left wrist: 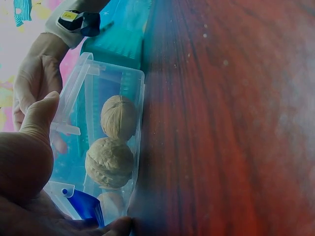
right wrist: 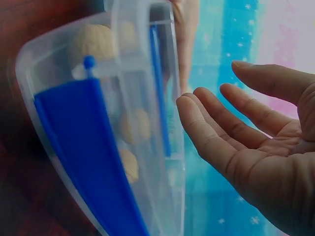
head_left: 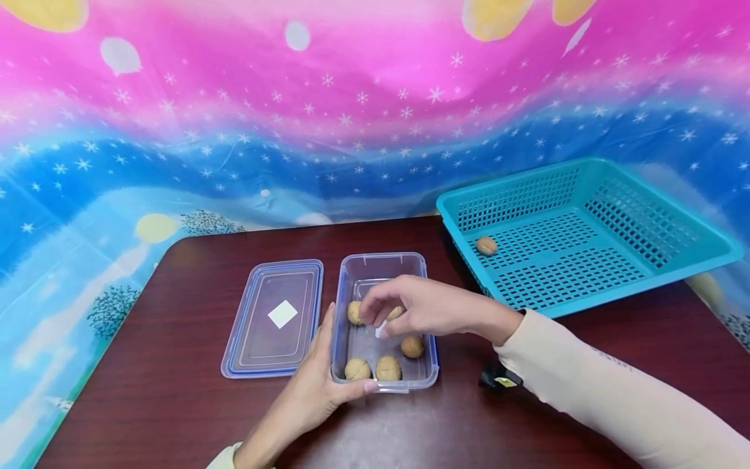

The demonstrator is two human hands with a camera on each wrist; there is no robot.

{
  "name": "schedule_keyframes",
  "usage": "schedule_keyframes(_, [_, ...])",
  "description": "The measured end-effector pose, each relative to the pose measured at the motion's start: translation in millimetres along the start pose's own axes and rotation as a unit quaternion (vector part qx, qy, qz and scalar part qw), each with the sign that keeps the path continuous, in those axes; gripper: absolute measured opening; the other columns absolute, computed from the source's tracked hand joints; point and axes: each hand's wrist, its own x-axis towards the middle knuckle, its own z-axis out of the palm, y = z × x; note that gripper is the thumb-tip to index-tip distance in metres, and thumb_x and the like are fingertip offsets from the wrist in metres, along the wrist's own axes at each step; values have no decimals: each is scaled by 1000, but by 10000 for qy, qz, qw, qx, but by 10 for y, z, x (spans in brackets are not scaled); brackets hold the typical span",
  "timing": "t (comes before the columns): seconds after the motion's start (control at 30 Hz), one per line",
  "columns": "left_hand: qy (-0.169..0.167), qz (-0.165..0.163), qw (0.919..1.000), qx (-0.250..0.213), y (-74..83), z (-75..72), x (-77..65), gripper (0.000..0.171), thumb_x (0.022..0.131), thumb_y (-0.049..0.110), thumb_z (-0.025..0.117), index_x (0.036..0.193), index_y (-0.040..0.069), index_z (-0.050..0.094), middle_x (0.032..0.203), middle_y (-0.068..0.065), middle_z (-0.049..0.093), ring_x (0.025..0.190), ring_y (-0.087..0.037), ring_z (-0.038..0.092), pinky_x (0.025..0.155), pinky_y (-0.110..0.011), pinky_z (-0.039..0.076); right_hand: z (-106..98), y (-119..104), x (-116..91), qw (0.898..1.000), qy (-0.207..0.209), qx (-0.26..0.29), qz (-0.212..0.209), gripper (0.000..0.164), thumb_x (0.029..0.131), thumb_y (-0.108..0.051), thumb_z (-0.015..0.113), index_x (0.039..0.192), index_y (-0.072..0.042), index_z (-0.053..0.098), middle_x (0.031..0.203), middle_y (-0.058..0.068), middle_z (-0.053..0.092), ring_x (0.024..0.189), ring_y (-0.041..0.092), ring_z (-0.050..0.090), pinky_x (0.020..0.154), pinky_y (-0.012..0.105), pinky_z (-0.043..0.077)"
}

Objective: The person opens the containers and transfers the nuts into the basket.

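A clear plastic food box (head_left: 364,344) with blue latches stands on the table, several walnuts (head_left: 388,369) lying in it. My left hand (head_left: 319,384) holds its near left corner, thumb along the front wall and fingers along the side. In the left wrist view the thumb lies by the rim, and two walnuts (left wrist: 110,162) show through the wall. Over the box hovers my right hand (head_left: 413,305), fingers loosely bent and partly hiding the walnuts beneath. The right wrist view shows this hand (right wrist: 256,128) with nothing between thumb and fingers.
The box's lid (head_left: 249,332), with a white diamond label (head_left: 283,314), lies flat left of the box. A large teal basket (head_left: 691,215) stands at the right, with one walnut (head_left: 486,245) in its left corner. A patterned cloth (head_left: 351,130) hangs behind the table.
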Motion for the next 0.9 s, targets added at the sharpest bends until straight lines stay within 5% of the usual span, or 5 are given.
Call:
schedule_keyframes(0.33, [-40, -100, 9999, 25, 5, -7, -5, 137, 74, 40, 95, 170, 14, 1, 177, -9, 9, 160, -34, 18, 126, -63, 17, 166, 112, 139, 9995, -110, 265, 143, 31, 91, 5, 70, 121, -1, 71, 116, 17, 73, 109, 27, 71, 97, 32, 57])
schedule_keyframes(0.9, [-85, 11, 10000, -38, 4, -11, 10, 138, 74, 40, 95, 170, 15, -1, 177, -8, 8, 159, -34, 20, 126, -60, 20, 402, 278, 336, 9939, -490, 896, 419, 30, 85, 12, 73, 115, 6, 69, 107, 16, 73, 98, 17, 72, 89, 24, 58])
